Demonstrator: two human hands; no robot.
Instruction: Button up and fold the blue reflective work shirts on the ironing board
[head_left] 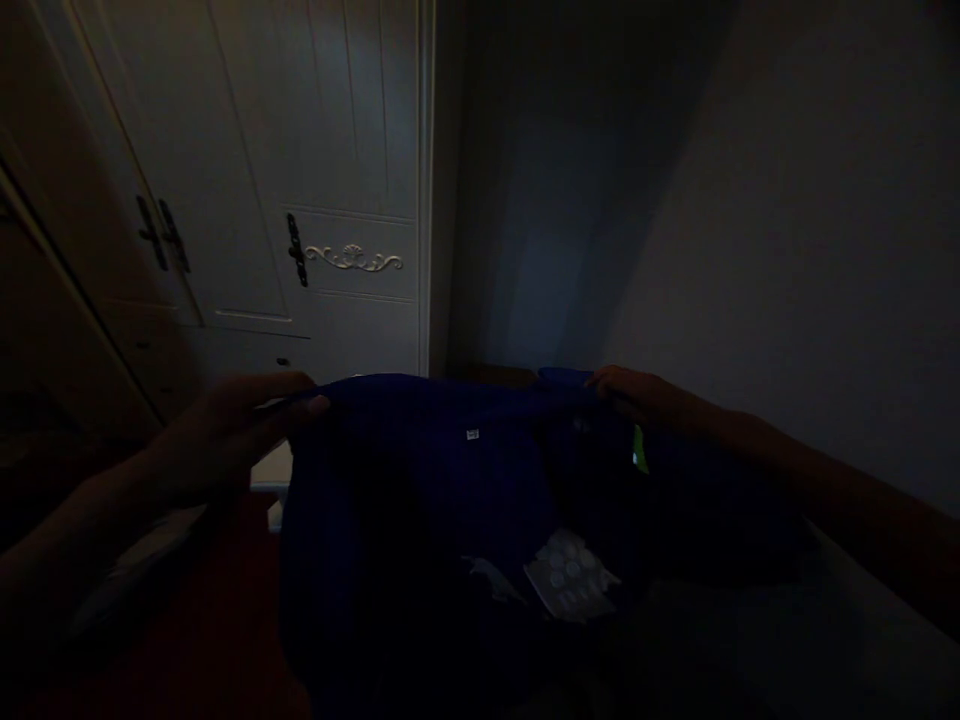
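Note:
A dark blue garment [465,480] hangs spread between my two hands in dim light; its exact kind is hard to tell. It carries a small white label [472,435] below the top edge, and a pale printed patch [571,577] shows lower down. My left hand [262,415] pinches the top left corner between thumb and fingers. At the upper right, my right hand [626,390] has its fingers closed on the cloth edge. A bright green strip [640,449] shows just below that hand. The lower part of the cloth is lost in shadow.
White wardrobe doors [337,130] with dark handles [297,250] and a carved scroll stand ahead on the left. A plain wall [810,220] rises on the right. Something red [217,620] lies at the lower left, beside a partly hidden white object [274,467].

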